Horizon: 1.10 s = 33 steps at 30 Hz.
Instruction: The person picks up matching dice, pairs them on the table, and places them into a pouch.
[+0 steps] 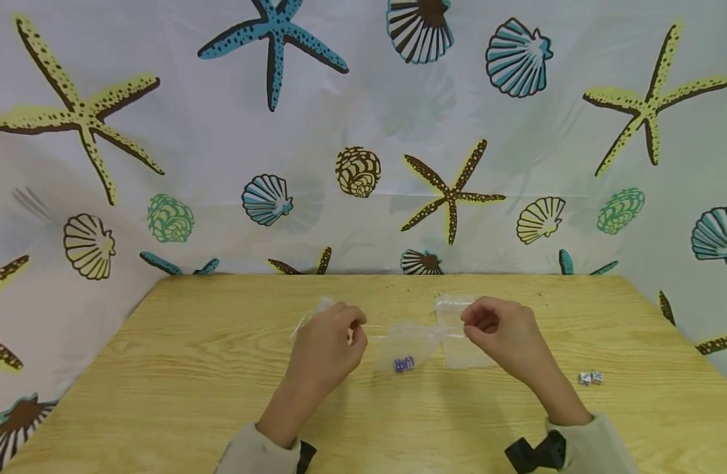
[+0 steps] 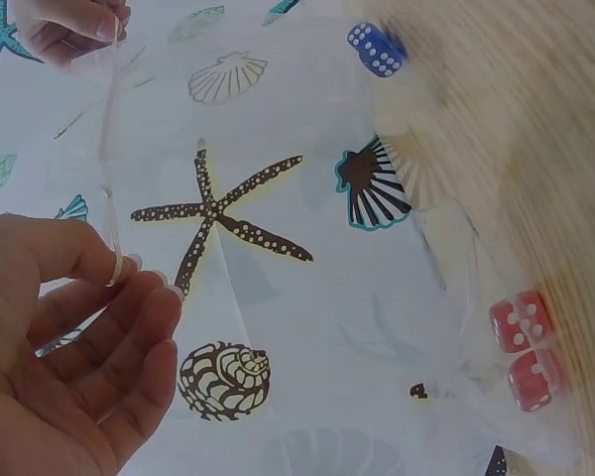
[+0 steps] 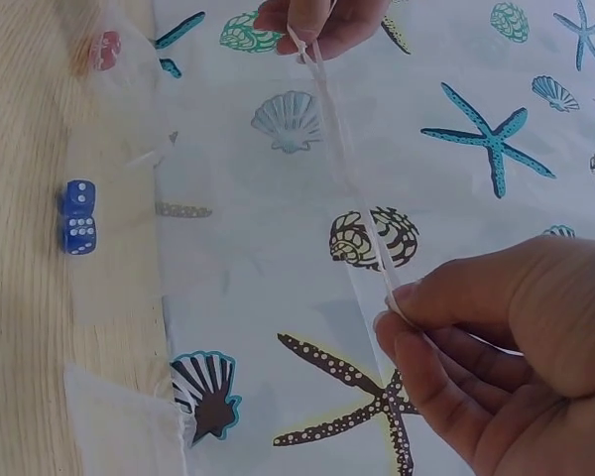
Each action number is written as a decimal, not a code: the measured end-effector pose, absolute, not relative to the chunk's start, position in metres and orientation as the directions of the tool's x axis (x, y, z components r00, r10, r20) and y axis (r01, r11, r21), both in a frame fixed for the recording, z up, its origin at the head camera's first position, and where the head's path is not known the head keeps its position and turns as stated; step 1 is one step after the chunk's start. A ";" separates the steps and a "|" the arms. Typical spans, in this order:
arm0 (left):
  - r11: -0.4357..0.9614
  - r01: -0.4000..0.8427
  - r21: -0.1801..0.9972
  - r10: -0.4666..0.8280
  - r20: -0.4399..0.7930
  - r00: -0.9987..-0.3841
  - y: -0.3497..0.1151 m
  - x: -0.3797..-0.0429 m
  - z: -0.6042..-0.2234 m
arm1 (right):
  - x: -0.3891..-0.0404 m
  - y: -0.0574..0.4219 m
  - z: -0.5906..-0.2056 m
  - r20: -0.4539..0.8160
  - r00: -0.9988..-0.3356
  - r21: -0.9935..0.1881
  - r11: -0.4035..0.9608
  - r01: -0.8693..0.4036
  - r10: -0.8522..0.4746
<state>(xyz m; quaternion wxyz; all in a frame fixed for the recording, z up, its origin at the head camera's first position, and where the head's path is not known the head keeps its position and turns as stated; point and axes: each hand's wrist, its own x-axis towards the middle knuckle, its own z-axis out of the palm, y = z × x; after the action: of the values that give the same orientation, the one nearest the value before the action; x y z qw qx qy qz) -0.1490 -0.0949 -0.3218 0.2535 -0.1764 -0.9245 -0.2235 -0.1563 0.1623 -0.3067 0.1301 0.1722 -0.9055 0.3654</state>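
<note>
A sheer drawstring pouch (image 1: 387,352) hangs between my two hands, with two blue dice (image 3: 79,218) in its bottom; they look purple in the head view. My left hand (image 1: 330,339) pinches the pouch's thin cord at the left end, between thumb and index finger. On the other side my right hand (image 1: 508,336) pinches the cord's right end the same way. The cord (image 3: 352,164) is stretched nearly straight, and the pouch's mouth is gathered along it.
Beyond my left hand lies another sheer pouch with two red dice (image 2: 524,347). A flat sheer pouch (image 1: 467,355) lies on the wooden table (image 1: 162,395) behind my right hand. Two white dice (image 1: 591,378) sit farther right. A patterned curtain (image 1: 340,118) stands behind the table.
</note>
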 end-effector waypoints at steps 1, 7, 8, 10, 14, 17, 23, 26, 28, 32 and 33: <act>0.843 0.431 0.323 0.206 0.546 -0.812 -0.096 -0.149 -0.321 | -0.157 0.163 -0.306 0.365 -0.906 -0.615 0.675 -0.408 -0.214; 0.848 0.389 0.359 0.165 0.519 -0.839 -0.102 -0.150 -0.321 | -0.157 0.166 -0.304 0.374 -0.903 -0.611 0.677 -0.412 -0.211; 0.845 0.388 0.367 0.160 0.518 -0.840 -0.103 -0.151 -0.321 | -0.157 0.167 -0.304 0.375 -0.903 -0.611 0.676 -0.412 -0.212; 0.839 0.390 0.380 0.154 0.520 -0.840 -0.105 -0.151 -0.321 | -0.158 0.168 -0.303 0.378 -0.902 -0.610 0.676 -0.414 -0.211; 0.829 0.391 0.399 0.144 0.524 -0.840 -0.108 -0.154 -0.320 | -0.158 0.171 -0.301 0.375 -0.905 -0.615 0.676 -0.406 -0.202; 0.823 0.393 0.410 0.140 0.524 -0.840 -0.110 -0.155 -0.319 | -0.158 0.173 -0.300 0.373 -0.907 -0.619 0.676 -0.400 -0.196; 0.814 0.353 0.461 0.113 0.470 -0.875 -0.116 -0.155 -0.316 | -0.159 0.179 -0.300 0.375 -0.908 -0.616 0.681 -0.395 -0.188; 0.799 0.323 0.507 0.094 0.426 -0.900 -0.118 -0.155 -0.315 | -0.159 0.182 -0.299 0.377 -0.908 -0.610 0.689 -0.391 -0.182; 0.788 0.311 0.531 0.087 0.404 -0.910 -0.119 -0.155 -0.314 | -0.159 0.183 -0.299 0.375 -0.909 -0.611 0.690 -0.388 -0.179; 0.778 0.315 0.544 0.092 0.396 -0.914 -0.119 -0.155 -0.313 | -0.160 0.184 -0.298 0.370 -0.913 -0.616 0.690 -0.380 -0.172; 0.778 0.316 0.543 0.094 0.396 -0.913 -0.119 -0.155 -0.314 | -0.160 0.184 -0.298 0.370 -0.913 -0.616 0.690 -0.380 -0.172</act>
<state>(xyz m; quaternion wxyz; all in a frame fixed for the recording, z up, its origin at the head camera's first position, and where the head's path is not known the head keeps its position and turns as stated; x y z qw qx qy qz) -0.1550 -0.1189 -0.3135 0.1764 -0.1105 -0.9262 -0.3144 -0.1599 0.1843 -0.2980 0.1429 0.1521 -0.9080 0.3634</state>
